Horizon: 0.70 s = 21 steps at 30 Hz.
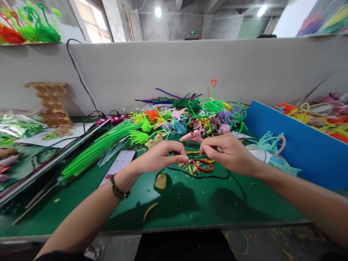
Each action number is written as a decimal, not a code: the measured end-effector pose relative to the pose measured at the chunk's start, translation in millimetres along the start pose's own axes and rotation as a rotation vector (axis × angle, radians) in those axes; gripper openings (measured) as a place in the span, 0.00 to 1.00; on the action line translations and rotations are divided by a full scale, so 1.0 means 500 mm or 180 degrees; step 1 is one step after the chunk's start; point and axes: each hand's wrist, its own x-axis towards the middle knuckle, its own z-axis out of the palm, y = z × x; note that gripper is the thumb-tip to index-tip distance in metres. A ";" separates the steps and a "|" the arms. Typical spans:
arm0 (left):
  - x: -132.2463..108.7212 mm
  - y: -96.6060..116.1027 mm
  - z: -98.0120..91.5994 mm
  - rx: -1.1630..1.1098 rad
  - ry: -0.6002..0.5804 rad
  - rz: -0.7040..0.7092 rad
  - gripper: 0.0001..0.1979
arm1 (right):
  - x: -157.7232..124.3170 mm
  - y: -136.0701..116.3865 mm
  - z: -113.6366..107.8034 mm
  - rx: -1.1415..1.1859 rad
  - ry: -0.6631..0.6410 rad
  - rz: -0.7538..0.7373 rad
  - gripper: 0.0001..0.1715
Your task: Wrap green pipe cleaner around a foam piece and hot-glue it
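My left hand [166, 156] is held over the table with its fingers curled towards the thumb. What it pinches, if anything, is too small to make out. My right hand [228, 152] is closed, and a small metal-tipped object [219, 149] pokes out of its grip; its kind cannot be told. Below my left hand stands a small round green cup-like piece [161, 181] with a tan lump inside. Just beyond the hands lies a pink glue gun [193, 136]. A red loop [203, 165] and a black cord [217, 177] lie between and under the hands.
A heap of pipe-cleaner flowers [179, 125] lies at the back. Left are a phone [119, 165] showing a timer, bundled green pipe cleaners [98, 148] and a power strip [108, 119]. A blue board [293, 145] borders the right. A tan sliver [150, 211] lies near the front edge.
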 end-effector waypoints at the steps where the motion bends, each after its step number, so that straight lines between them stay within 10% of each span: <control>1: 0.000 0.001 0.001 -0.0003 0.0001 -0.0019 0.10 | -0.001 0.009 0.000 -0.0117 0.0062 0.0089 0.18; 8: 0.003 -0.009 0.001 -0.0024 0.0003 -0.0289 0.11 | -0.004 0.092 0.009 -0.1299 -0.0056 0.0149 0.17; 11: 0.009 -0.015 0.002 -0.0072 -0.0101 -0.0424 0.12 | -0.001 0.061 0.005 -0.1188 0.0509 -0.0120 0.17; 21: 0.021 -0.015 0.000 -0.0669 -0.0214 -0.0526 0.11 | 0.002 -0.021 0.032 -0.2353 0.0341 -0.1418 0.18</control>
